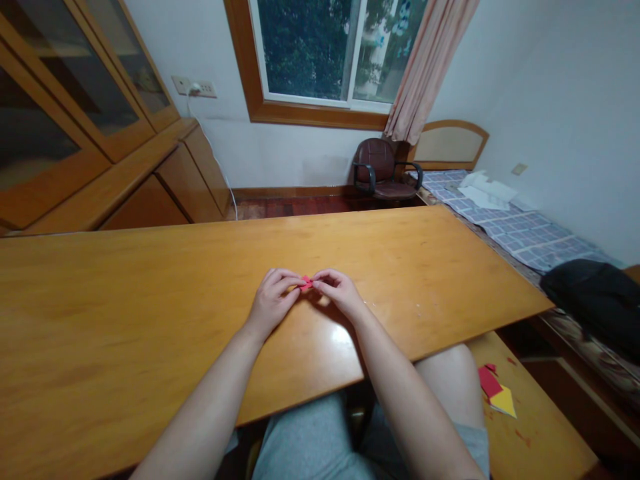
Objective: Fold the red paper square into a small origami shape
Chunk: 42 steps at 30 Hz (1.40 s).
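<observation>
Over the wide tabletop (150, 300), inside its edges (300, 401), hands (273, 299) pinch red paper (306, 283).

Passage is afforded over the wooden tabletop (125, 320) beyond the left hand (273, 298) and right hand (343, 291). The gap between them is obstructed by folded red paper (306, 284); the near side is crossed by both forearms (215, 393).

Home bedroom with bed (530, 223), curtain (429, 70)

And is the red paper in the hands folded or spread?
Apparently folded: the red paper looks small and angular between left hand and right hand; exact folds unclear.
</observation>
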Motion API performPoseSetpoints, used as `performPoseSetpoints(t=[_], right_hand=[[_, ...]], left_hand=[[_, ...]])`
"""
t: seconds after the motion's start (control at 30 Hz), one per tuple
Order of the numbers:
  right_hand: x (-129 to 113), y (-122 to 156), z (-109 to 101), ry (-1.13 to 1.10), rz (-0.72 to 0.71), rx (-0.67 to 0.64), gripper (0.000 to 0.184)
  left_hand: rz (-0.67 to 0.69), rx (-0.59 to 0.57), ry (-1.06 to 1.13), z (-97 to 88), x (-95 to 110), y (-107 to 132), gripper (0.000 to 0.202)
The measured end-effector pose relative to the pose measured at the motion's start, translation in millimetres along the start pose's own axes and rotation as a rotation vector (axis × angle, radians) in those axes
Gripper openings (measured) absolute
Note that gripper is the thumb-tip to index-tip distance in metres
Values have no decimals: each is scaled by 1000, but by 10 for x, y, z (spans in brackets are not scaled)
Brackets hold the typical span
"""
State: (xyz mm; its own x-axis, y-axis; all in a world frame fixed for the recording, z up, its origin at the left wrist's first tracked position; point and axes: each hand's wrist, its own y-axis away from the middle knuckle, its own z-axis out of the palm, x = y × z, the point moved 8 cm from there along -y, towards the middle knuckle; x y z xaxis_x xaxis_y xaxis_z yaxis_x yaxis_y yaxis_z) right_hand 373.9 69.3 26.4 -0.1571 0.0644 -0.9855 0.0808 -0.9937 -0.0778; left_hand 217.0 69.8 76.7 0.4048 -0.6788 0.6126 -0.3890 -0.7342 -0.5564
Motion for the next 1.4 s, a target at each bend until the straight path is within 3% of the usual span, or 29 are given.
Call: performPoseSetpoints(t=[0.27,0.47,0.7,1.13,1.4], right_hand=[[-6,29,28,123,-50,8,22],[-178,45,18,362,-194,53,13],[-300,59,84,518,-326,19,8],[-270,48,82,503,-269,27,11],[-251,47,44,457,-238,42,11]], left_hand=[[24,33,-15,-27,-4,4,10],[6,0,11,15,-26,-7,9],[-12,-9,20,30,-38,-11,11],[-160,57,75,7,-167,1,16],[-154,12,141,33,-149,-17,13]])
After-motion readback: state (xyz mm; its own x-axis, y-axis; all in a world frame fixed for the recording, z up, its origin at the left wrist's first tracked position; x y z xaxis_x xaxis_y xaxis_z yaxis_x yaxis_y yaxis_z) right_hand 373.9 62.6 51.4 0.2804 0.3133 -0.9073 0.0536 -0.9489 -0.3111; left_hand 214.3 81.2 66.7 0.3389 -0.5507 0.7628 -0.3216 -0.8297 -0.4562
